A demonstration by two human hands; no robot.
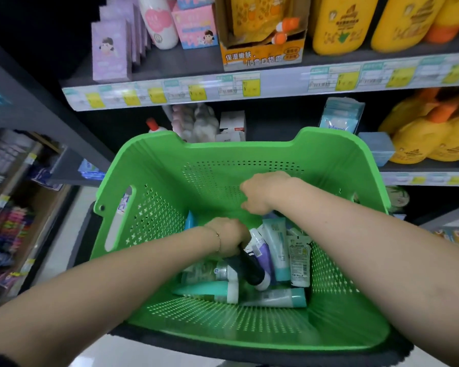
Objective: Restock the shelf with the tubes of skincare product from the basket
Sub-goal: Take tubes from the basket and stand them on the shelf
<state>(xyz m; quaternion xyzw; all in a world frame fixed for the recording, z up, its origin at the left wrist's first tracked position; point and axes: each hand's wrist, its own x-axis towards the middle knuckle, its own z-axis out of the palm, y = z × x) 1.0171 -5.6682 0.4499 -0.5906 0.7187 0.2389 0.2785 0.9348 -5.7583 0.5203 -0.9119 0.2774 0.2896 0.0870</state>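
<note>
Both hands are reaching into the green basket (154,181). Nearest, the left hand (227,235) is gripping the dark tube (251,264) by its upper end. Just beyond, the right hand (263,192) is curling its fingers downward; whether it is grasping anything cannot be told. Other tubes (276,247) are lying heaped on the basket floor. The pick-up step appears to be running. The next move is calling for lifting the dark tube clear toward the shelf (170,67) behind.

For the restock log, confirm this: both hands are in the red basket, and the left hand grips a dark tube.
Not quite: the basket is green, not red, as the head view shows. The left hand and right hand are both in it, and the left hand grips a dark tube.
</note>
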